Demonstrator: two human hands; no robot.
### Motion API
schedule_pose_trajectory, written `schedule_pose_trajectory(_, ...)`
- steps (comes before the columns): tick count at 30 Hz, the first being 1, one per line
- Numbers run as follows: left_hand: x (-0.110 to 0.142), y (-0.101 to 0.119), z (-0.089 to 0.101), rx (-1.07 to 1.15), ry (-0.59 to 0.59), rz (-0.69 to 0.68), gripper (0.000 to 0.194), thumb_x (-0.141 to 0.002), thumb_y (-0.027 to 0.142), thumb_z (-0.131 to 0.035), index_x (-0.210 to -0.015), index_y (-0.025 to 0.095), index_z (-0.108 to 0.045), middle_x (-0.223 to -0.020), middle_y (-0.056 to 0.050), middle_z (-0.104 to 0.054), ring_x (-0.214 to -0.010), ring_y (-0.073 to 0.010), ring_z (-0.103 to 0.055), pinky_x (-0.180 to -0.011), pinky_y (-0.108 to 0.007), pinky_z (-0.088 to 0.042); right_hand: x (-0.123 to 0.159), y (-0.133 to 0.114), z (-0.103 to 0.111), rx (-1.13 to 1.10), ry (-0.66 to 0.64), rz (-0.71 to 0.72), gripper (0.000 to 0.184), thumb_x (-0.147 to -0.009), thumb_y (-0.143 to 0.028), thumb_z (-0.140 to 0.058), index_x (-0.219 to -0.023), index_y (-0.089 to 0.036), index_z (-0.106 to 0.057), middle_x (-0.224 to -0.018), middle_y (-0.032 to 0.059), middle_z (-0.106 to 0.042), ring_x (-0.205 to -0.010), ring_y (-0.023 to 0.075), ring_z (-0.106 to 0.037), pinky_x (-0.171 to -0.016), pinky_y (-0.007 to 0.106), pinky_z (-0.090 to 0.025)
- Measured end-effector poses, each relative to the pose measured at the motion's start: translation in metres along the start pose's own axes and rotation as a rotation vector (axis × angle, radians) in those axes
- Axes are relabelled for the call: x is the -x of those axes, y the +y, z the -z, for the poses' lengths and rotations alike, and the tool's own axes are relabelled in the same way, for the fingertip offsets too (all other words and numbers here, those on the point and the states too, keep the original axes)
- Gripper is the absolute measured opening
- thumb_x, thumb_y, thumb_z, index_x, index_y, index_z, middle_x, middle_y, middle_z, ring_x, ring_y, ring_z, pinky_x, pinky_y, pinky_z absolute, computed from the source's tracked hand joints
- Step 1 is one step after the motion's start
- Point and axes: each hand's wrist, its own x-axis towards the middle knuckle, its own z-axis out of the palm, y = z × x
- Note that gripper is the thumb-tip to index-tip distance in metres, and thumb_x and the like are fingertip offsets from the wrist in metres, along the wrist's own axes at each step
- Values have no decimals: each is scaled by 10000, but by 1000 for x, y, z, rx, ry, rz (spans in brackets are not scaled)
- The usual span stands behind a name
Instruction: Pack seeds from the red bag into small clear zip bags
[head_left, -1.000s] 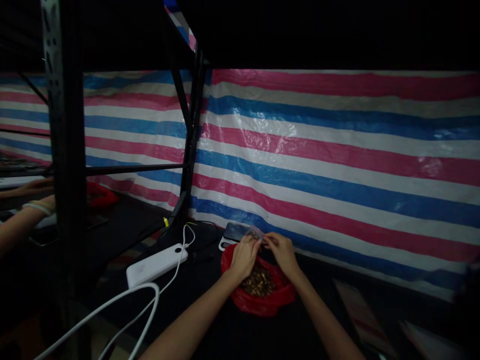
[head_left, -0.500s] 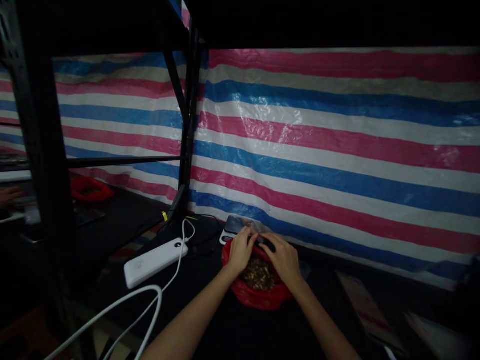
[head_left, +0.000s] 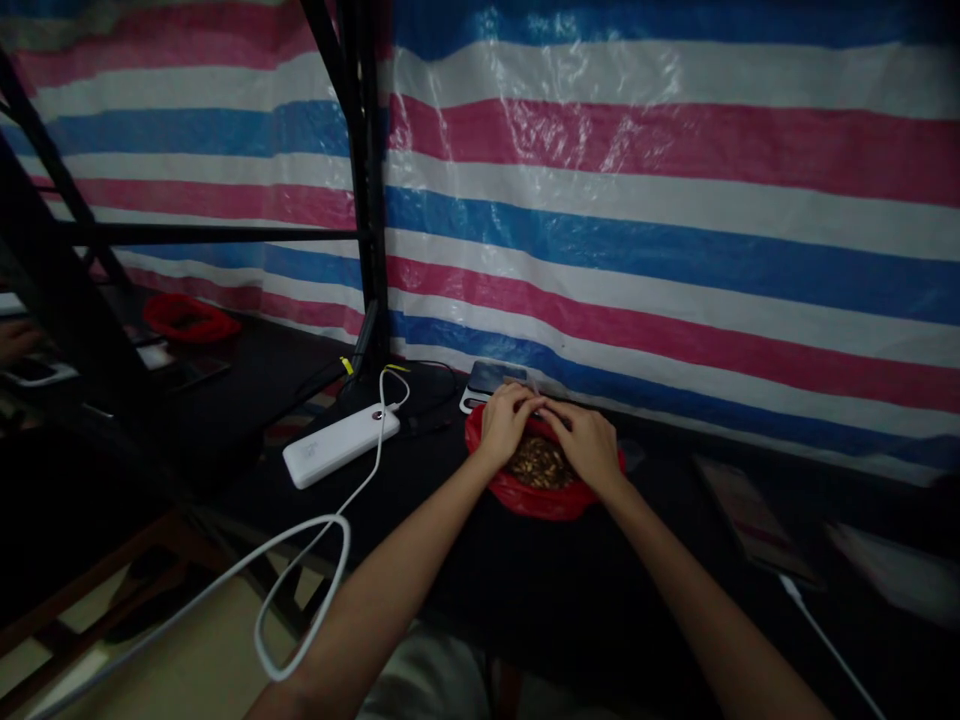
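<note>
A red plastic bag point(head_left: 525, 494) lies open on the dark table and holds a heap of small brown pieces point(head_left: 537, 463). Both my hands rest over its far rim. My left hand point(head_left: 505, 421) and my right hand point(head_left: 586, 444) have their fingers curled and pinched together where they meet, on something small that I cannot make out. Just behind the hands sits a small scale point(head_left: 486, 380) with a dark top.
A white power bank point(head_left: 340, 444) with a white cable point(head_left: 300, 560) lies to the left. A black rack post point(head_left: 367, 200) stands before the striped tarp point(head_left: 675, 210). Far left are another red bag point(head_left: 189, 318) and another person's hand point(head_left: 15, 340). A flat device point(head_left: 754, 520) lies right.
The view has tilted down and the hands have dropped from above the bag to its rim. The small clear bag seen earlier between the fingers no longer shows.
</note>
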Motion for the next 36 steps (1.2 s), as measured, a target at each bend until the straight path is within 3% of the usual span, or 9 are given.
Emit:
schedule_pose_trajectory(9, 2, 0, -6, 146, -15, -18, 182, -830, 241, -482, -749, 158, -621, -790, -26, -597, -802, -147, -531, -767, -250, -387, 0, 0, 4, 48, 29, -28, 284, -829, -384, -469, -1047, -300, -630, -940, 11, -693, -817, 213, -648, -659, 291, -469)
schedule_pose_trajectory(16, -1, 0, -7, 457, -16, 134, 215, -743, 313, -591, -669, 114, -629, -643, -12, -579, -615, -114, -508, -623, -221, -392, -1, 4, 10, -18, -31, -45, 298, -851, -399, -421, -1000, -293, -656, -841, 7, -710, -798, 213, -649, -625, 281, -447)
schedule_pose_trajectory(20, -1, -3, -7, 429, -66, 112, 225, -756, 316, -569, -657, 123, -631, -628, -4, -573, -606, -109, -497, -609, -214, -377, -1, 7, 10, -55, -66, -53, 307, -859, -399, -402, -964, -290, -670, -770, -7, -713, -774, 202, -651, -606, 270, -439)
schedule_pose_trajectory(28, 1, -2, -9, 295, -88, 68, 252, -807, 329, -496, -676, 143, -604, -692, -5, -575, -676, -117, -514, -670, -215, -380, 0, 8, 9, 91, -38, 25, 258, -826, -382, -461, -951, -299, -671, -892, -5, -703, -773, 211, -652, -615, 284, -458)
schedule_pose_trajectory(32, 7, -1, -19, 205, -99, 222, 267, -832, 358, -446, -684, 163, -555, -683, 11, -566, -678, -121, -518, -684, -224, -390, 3, 14, 6, 145, -31, 122, 247, -837, -296, -443, -911, -257, -675, -907, 6, -699, -765, 200, -654, -626, 282, -478)
schedule_pose_trajectory(36, 6, -9, -29, 256, -103, 362, 124, -821, 238, -444, -747, 176, -522, -718, 15, -579, -704, -125, -539, -682, -226, -408, 3, 18, 0, 70, -7, 186, 261, -829, -238, -437, -957, -227, -664, -938, 30, -691, -809, 196, -650, -694, 298, -498)
